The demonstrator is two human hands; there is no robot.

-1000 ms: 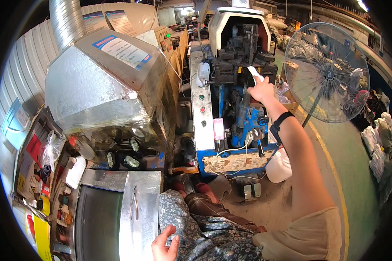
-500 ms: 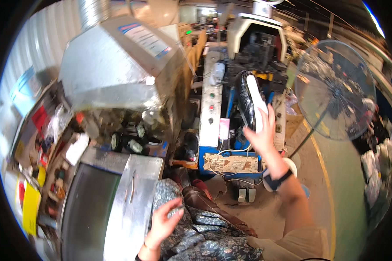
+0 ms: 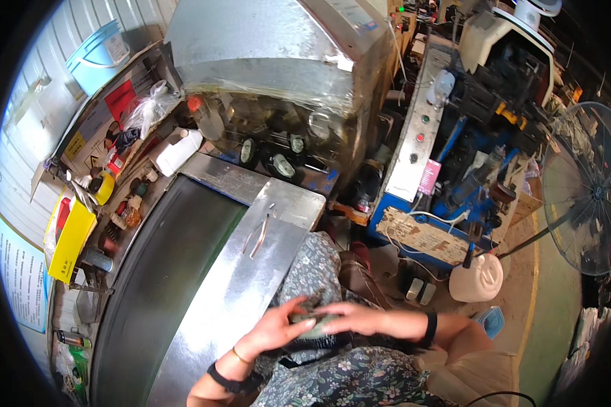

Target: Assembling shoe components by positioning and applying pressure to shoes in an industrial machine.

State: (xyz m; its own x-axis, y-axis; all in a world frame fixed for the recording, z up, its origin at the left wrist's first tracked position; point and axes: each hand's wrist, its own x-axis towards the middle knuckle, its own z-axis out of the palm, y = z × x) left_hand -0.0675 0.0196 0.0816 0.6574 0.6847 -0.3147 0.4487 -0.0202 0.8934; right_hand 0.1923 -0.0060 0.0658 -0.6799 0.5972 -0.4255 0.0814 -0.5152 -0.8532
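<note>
My left hand (image 3: 278,328) and my right hand (image 3: 355,319) meet above the floral cloth (image 3: 313,261) over my lap. The left one is curled, thumb and fingers round a small grey-green patch; whether that is a separate thing or a fold of the cloth I cannot make out. Stretched fingers of the right one reach to the left fingertips. Just left of them lies a metal cover (image 3: 210,305) with a handle, beside a dark belt-like surface (image 3: 166,271). The blue machine (image 3: 421,234) at the right has no shoe on its front that I can see.
A metal hood (image 3: 265,54) stands behind the belt, several shoe-shaped pieces below its edge. White jug (image 3: 176,152), yellow box (image 3: 72,237) and small parts crowd the left shelf. At right are a pale plastic canister (image 3: 476,278), pedals (image 3: 421,292) and a large fan (image 3: 590,190).
My right hand has left the black shoe with the white strip at the machine and come down to my left hand. That shoe is out of sight. My view has swung left.
</note>
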